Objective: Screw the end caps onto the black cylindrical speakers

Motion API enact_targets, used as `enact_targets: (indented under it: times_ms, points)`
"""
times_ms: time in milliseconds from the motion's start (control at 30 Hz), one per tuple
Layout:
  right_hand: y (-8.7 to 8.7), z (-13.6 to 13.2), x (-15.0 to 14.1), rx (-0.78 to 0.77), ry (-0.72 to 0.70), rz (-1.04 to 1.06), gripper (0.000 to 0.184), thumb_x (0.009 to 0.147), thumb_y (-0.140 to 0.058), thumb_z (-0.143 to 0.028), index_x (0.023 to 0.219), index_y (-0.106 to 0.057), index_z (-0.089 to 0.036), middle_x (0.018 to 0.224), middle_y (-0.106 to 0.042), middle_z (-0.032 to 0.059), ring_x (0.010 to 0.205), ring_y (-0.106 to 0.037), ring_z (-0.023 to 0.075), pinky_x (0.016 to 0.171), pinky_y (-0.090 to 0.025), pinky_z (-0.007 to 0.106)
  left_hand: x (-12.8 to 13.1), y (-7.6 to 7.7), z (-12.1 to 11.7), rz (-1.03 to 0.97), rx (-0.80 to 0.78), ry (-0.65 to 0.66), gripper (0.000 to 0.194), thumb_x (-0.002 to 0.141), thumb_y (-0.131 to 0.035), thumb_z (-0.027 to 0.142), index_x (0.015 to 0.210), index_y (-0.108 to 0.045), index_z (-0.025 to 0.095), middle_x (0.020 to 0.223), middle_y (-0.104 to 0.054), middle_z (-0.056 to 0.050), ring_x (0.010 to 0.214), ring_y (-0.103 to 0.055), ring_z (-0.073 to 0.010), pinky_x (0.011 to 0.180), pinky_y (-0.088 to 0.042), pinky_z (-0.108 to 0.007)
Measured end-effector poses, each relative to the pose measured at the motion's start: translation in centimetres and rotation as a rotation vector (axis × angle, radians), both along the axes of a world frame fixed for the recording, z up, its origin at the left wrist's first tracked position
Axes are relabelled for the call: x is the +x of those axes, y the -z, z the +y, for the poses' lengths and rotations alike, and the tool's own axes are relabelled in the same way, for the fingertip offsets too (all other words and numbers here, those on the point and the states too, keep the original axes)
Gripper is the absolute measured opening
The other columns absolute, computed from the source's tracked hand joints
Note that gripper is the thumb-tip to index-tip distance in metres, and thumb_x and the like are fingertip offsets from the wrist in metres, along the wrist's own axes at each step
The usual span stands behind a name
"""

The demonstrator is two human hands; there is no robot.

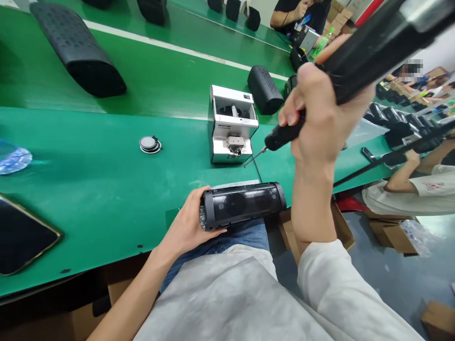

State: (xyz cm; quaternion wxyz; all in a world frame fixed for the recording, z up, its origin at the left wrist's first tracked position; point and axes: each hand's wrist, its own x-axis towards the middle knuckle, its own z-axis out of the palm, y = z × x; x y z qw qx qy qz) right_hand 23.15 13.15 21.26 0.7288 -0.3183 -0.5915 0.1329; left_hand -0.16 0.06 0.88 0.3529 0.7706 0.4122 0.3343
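My left hand (pixel 188 215) is closed around the left end of a black cylindrical speaker (pixel 245 203), which lies on its side at the bench's front edge, above my lap. My right hand (pixel 318 111) is wrapped round a black electric screwdriver (pixel 284 135), raised to the right of the speaker. Its thin bit points down and left, apart from the speaker, near the front of a silver-and-black screw feeder (pixel 232 125). That feeder stands upright on the green bench just beyond the speaker.
Small round discs (pixel 150 144) are stacked left of the feeder. A phone-like dark slab (pixel 24 237) and clear plastic (pixel 14 158) lie at left. Black speaker housings (pixel 81 52) sit on the green conveyor (pixel 159 71). Another person's arm (pixel 405 177) is at right, near cardboard boxes (pixel 394 237).
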Motion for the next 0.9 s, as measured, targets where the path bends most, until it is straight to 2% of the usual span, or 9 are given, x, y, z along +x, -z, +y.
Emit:
enact_targets:
  times_ms: [100,200,267,367,567,800,900]
  points:
    - [-1.7,-2.7,1.7,0.048,0.036,0.078,0.01,0.077,-0.068,-0.025,0.086,-0.066,-0.029,0.052,-0.036,-0.014,0.034,-0.033,0.0089,0.031,-0.025,0.027,-0.1,0.2,0.0,0.003,0.002,-0.011,0.101,0.082,-0.095,0.046,0.163,-0.036,0.029,0.155,-0.059,-0.016,0.143,-0.065,-0.0409,0.119,-0.058,-0.058]
    - [-2.8,-5.7,3.4,0.043,0.143,0.14,0.012,0.072,-0.065,-0.022,0.08,-0.069,-0.03,0.053,-0.036,-0.0131,0.037,-0.034,0.0067,0.034,-0.027,0.022,-0.2,0.5,0.1,0.012,-0.01,-0.018,0.101,0.083,-0.095,0.051,0.163,-0.037,0.03,0.155,-0.059,-0.015,0.143,-0.065,-0.0413,0.118,-0.059,-0.059]
    - [-2.8,-7.3,4.5,0.026,0.218,0.172,0.015,0.07,-0.066,-0.021,0.081,-0.071,-0.03,0.054,-0.037,-0.0129,0.038,-0.032,0.0059,0.035,-0.028,0.02,-0.2,0.6,0.1,0.016,-0.016,-0.017,0.101,0.083,-0.094,0.051,0.163,-0.037,0.03,0.155,-0.059,-0.015,0.143,-0.066,-0.0415,0.117,-0.059,-0.059]
    - [-2.3,-8.9,5.8,-0.023,0.246,0.199,0.018,0.069,-0.071,-0.019,0.084,-0.069,-0.028,0.054,-0.04,-0.0129,0.038,-0.033,0.0068,0.035,-0.029,0.022,-0.2,0.6,0.1,0.022,-0.017,-0.019,0.1,0.084,-0.094,0.051,0.163,-0.037,0.031,0.155,-0.058,-0.014,0.141,-0.066,-0.0411,0.117,-0.06,-0.058]
    - [-1.4,-10.0,6.9,-0.062,0.269,0.24,0.025,0.066,-0.071,-0.016,0.086,-0.07,-0.029,0.053,-0.041,-0.0128,0.039,-0.033,0.0087,0.036,-0.03,0.025,-0.1,0.2,0.1,0.033,-0.021,-0.023,0.1,0.083,-0.094,0.051,0.163,-0.037,0.031,0.155,-0.058,-0.014,0.14,-0.067,-0.0411,0.116,-0.061,-0.059]
    - [-2.2,-10.6,7.1,-0.068,0.311,0.302,0.025,0.062,-0.067,-0.019,0.083,-0.073,-0.031,0.052,-0.041,-0.0129,0.04,-0.03,0.0078,0.037,-0.03,0.024,-0.2,0.1,0.1,0.043,-0.03,-0.027,0.099,0.084,-0.093,0.053,0.163,-0.036,0.032,0.155,-0.058,-0.014,0.14,-0.067,-0.0419,0.116,-0.06,-0.06]
    - [-2.3,-10.7,7.4,-0.088,0.306,0.332,0.023,0.061,-0.068,-0.019,0.081,-0.069,-0.03,0.053,-0.039,-0.0127,0.041,-0.032,0.0068,0.038,-0.03,0.023,-0.2,0.2,0.1,0.044,-0.04,-0.034,0.099,0.083,-0.093,0.053,0.163,-0.036,0.032,0.155,-0.059,-0.014,0.14,-0.068,-0.0419,0.117,-0.06,-0.06]
